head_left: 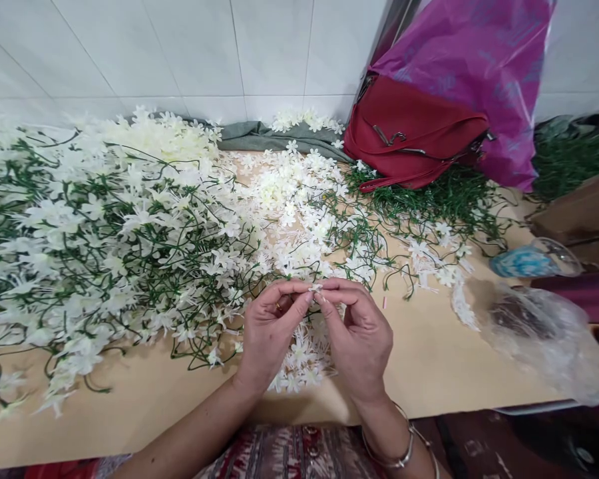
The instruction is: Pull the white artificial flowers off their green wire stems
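Observation:
My left hand (271, 326) and my right hand (359, 332) meet above the near part of the table, thumbs and forefingers pinched together. Between their fingertips is a small whitish artificial flower piece (316, 288), mostly covered by the fingers. Just below it, white artificial blossoms (299, 362) lie in a small heap between my wrists. Past my fingertips spreads a layer of loose white petals (289, 199). To the left rises a large pile of white artificial flowers on green stems (130, 233).
At the back right, a red bag (419, 133) rests on green stems (434, 193) beside a purple plastic bag (479, 53). A blue-patterned cup (522, 261) lies on its side above a clear plastic bag (544, 339). A tiled wall (274, 53) bounds the table's far side.

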